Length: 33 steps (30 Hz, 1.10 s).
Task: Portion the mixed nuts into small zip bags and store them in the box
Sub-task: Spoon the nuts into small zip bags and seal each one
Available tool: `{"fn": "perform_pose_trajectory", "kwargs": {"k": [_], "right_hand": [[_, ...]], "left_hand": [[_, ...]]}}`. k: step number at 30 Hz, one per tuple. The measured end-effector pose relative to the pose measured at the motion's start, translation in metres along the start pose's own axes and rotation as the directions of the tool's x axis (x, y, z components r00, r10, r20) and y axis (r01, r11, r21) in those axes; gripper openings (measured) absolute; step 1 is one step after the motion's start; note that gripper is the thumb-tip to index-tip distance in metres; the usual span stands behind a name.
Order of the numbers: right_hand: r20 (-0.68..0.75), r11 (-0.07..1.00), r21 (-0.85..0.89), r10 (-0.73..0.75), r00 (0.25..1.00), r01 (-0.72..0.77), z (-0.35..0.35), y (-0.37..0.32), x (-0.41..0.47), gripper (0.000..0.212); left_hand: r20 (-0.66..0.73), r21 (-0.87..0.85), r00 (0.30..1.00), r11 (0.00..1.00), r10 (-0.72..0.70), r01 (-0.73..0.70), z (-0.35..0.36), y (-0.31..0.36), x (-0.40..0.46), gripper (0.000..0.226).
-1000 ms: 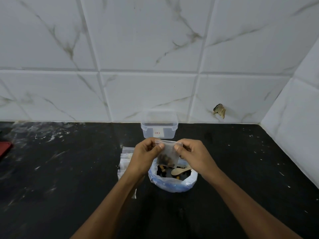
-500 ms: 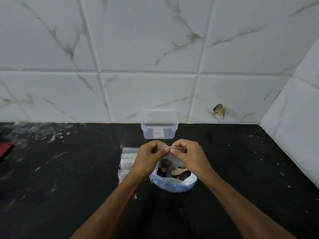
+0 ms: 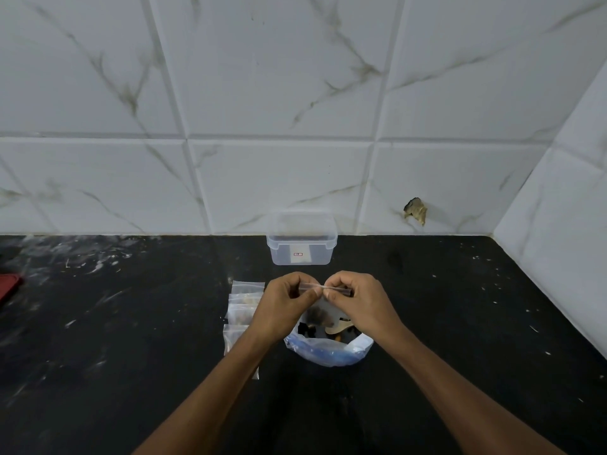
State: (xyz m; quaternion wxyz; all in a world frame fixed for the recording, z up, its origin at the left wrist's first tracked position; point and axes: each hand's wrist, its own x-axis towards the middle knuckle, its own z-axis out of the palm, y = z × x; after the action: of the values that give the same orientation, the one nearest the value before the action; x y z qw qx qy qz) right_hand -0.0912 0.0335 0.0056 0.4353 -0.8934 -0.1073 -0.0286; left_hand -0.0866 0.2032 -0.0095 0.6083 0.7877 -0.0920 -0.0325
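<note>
Since the small zip bag point(image 3: 323, 303) is light, limp and slick, both my hands, left point(image 3: 285, 302) and right point(image 3: 356, 300), pinch its stiffer zip strip, nuts sagging below.

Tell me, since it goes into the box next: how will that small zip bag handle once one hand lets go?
Probably floppy: the small zip bag is thin clear film that both hands pinch along its top strip. The nuts sit low, so it should hang bottom-heavy. It looks light, and the smooth film may be slippery.
</note>
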Motion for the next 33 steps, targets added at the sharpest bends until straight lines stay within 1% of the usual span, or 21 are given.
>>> {"fn": "perform_pose_trajectory", "kwargs": {"k": [3, 7, 11, 15, 18, 20, 25, 29, 33], "right_hand": [[0.011, 1.000, -0.017, 0.009, 1.000, -0.008, -0.0006, -0.0009, 0.0006, 0.009], [0.011, 0.999, 0.005, 0.038, 0.999, -0.038, -0.0011, 0.0005, -0.0004, 0.007], [-0.007, 0.999, -0.030, 0.044, 0.999, -0.044, -0.0047, 0.0018, -0.0026, 0.005], [-0.004, 0.997, -0.066, 0.039, 0.999, -0.039, -0.0049, 0.0029, -0.0041, 0.006], [0.004, 0.998, -0.057, 0.029, 1.000, -0.029, -0.0015, 0.0027, -0.0035, 0.007], [-0.001, 0.999, -0.033, 0.030, 1.000, -0.030, -0.0004, 0.0031, -0.0030, 0.007], [0.038, 1.000, 0.004, 0.030, 0.999, -0.031, -0.0027, 0.0060, -0.0040, 0.008], [0.007, 0.999, -0.022, 0.027, 1.000, -0.027, -0.0028, 0.0060, -0.0059, 0.006], [-0.006, 0.999, 0.014, 0.029, 1.000, -0.029, -0.0030, 0.0059, -0.0058, 0.008]], "left_hand": [[0.009, 0.036, 1.000, 0.999, -0.009, 0.008, -0.0007, 0.0001, 0.0019, 0.008], [-0.003, 0.069, 1.000, 0.998, -0.008, 0.009, 0.0006, -0.0010, 0.0022, 0.007], [-0.009, 0.092, 1.000, 0.996, 0.000, 0.001, -0.0009, -0.0045, 0.0015, 0.008], [0.024, 0.101, 1.000, 0.995, 0.009, -0.012, -0.0017, -0.0055, 0.0017, 0.007], [0.052, 0.115, 0.998, 0.993, 0.021, -0.027, 0.0001, -0.0041, 0.0024, 0.005], [0.052, 0.124, 0.998, 0.992, 0.028, -0.034, 0.0004, -0.0044, 0.0026, 0.006], [0.049, 0.162, 0.998, 0.986, 0.032, -0.039, -0.0004, -0.0026, 0.0012, 0.011], [0.060, 0.174, 0.997, 0.983, 0.043, -0.053, -0.0010, -0.0021, -0.0002, 0.013], [0.042, 0.142, 0.998, 0.989, 0.036, -0.042, -0.0035, -0.0046, -0.0002, 0.010]]}}
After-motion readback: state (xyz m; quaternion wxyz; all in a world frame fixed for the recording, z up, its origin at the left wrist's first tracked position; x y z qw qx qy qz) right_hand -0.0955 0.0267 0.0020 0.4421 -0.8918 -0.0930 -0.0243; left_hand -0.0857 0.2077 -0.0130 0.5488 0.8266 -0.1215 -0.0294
